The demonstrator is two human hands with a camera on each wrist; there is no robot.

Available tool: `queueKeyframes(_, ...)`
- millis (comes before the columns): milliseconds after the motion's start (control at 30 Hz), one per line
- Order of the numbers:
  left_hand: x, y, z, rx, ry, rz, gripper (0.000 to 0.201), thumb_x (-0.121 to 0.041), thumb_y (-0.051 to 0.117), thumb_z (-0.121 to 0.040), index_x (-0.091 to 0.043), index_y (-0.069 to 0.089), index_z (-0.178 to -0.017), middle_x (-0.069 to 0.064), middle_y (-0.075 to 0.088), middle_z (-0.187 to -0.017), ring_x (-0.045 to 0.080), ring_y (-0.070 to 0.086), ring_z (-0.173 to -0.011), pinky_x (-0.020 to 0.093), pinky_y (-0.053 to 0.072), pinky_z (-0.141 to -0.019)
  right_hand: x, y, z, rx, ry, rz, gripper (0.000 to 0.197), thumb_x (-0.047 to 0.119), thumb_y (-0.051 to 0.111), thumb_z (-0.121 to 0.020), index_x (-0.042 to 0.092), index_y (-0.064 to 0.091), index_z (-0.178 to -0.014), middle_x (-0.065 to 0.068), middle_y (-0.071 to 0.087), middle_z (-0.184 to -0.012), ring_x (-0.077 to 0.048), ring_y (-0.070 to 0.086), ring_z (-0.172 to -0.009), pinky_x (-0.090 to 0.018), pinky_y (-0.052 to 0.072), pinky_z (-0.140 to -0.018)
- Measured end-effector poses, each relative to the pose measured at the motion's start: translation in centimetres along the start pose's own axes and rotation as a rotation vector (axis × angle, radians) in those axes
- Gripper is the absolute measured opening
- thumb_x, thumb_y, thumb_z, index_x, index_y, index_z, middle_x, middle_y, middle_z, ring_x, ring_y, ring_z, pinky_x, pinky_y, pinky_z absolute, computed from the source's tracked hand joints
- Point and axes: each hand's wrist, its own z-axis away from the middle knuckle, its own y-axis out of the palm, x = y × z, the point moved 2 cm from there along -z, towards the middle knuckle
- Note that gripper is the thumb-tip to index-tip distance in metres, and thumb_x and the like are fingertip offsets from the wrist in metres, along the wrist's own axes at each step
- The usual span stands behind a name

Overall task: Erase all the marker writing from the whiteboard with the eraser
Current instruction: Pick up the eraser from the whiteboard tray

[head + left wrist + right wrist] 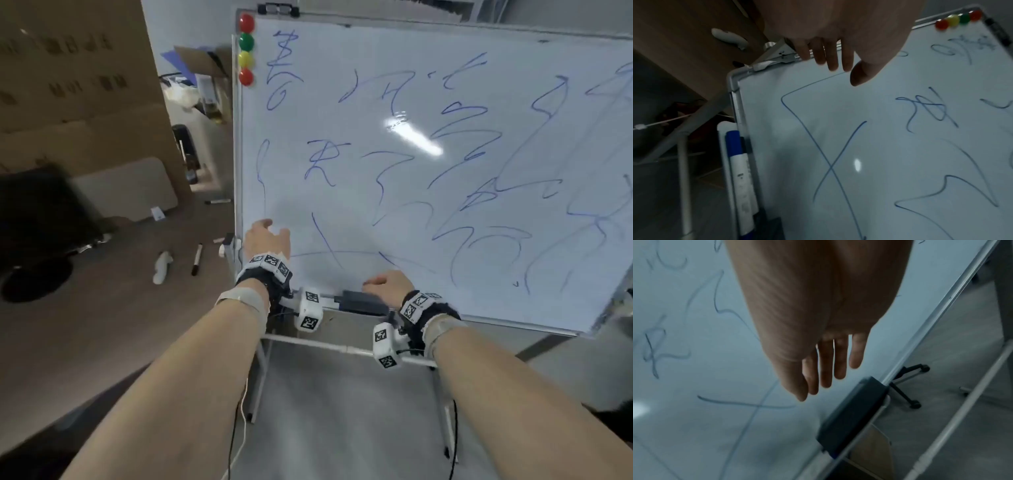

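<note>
whiteboard [394, 192] covered w/ blue marker writing [459, 133]. eraser [851, 417] on bottom tray, untouched. right hand [818, 321] just above it, fingers straight, together. left hand [265, 238] at board's left edge, fingers relaxed, slightly apart.

A: Right wrist cam?
B: right hand [818, 318] over the whiteboard [694, 426], fingers [826, 366] straight, holding nothing.
A: Eraser?
B: Dark eraser [853, 415] on the board's lower edge, just beside the fingertips, apart from them.
A: Writing?
B: Blue marker strokes [748, 404] across the surface.
</note>
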Motion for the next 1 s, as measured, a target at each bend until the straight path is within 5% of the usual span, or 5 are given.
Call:
queueKeyframes(100, 1.2, -0.2, -0.8, -0.077, -0.034, -0.189, 0.057, -0.029, 0.060, -0.085, -0.020, 0.045, -0.140, 0.008, 0.041, -0.148, 0.026, 0.034, -0.141, 0.038, 0.025, -0.114, -1.7, 2.2, -0.6, -0.031, 0.038, 0.263, 0.029, 0.026, 0.074, -0.082, 0.023, 0.072, -0.111, -0.002, 0.071, -0.111, -0.023, 0.064, -0.104, -0.024, 0.045, -0.086)
queueKeyframes(367, 3.4, 0.0, -4.0, -0.197, -0.023, -0.079, 0.084, -0.025, 0.068, -0.077, -0.010, 0.028, -0.149, 0.007, 0.030, -0.155, 0.025, 0.027, -0.145, 0.039, 0.020, -0.119, -3.7, 5.4, 0.2, -0.041, 0.058, 0.647, 0.065, 0.030, 0.072, -0.083, 0.028, 0.039, -0.139, -0.002, 0.040, -0.138, -0.037, 0.063, -0.105, -0.040, 0.050, -0.090)
queueKeyframes(600, 2.9, -1.1, -6.6, -0.098, -0.062, -0.008, 0.090, -0.027, 0.060, -0.081, -0.011, 0.013, -0.156, 0.006, 0.023, -0.161, 0.024, 0.024, -0.148, 0.043, 0.023, -0.119, -1.8, 4.3, -1.3, -0.044, 0.033, 0.872, 0.054, 0.039, 0.070, -0.087, 0.030, 0.046, -0.134, -0.001, 0.047, -0.133, -0.025, 0.055, -0.117, -0.039, 0.038, -0.097)
queueKeyframes(767, 1.3, -2.7, -7.6, 0.009, -0.088, 0.001, 0.088, -0.028, 0.060, -0.082, -0.009, 0.016, -0.155, 0.009, 0.028, -0.159, 0.030, 0.030, -0.145, 0.045, 0.028, -0.116, 1.7, 2.3, -1.1, -0.141, 0.024, 0.770, 0.056, 0.047, 0.076, -0.077, 0.028, 0.053, -0.124, 0.001, 0.057, -0.124, -0.023, 0.051, -0.117, -0.037, 0.040, -0.093)
queueKeyframes(1000, -5.7, -7.4, -9.3, 0.026, -0.031, 0.111, 0.079, -0.028, 0.060, -0.086, -0.008, 0.024, -0.154, 0.014, 0.028, -0.157, 0.034, 0.035, -0.141, 0.042, 0.029, -0.114, 15.3, -2.8, -0.8, -0.333, -0.278, 0.283, 0.060, 0.048, 0.078, -0.068, 0.029, 0.058, -0.122, 0.002, 0.065, -0.115, -0.017, 0.061, -0.104, -0.034, 0.051, -0.089)
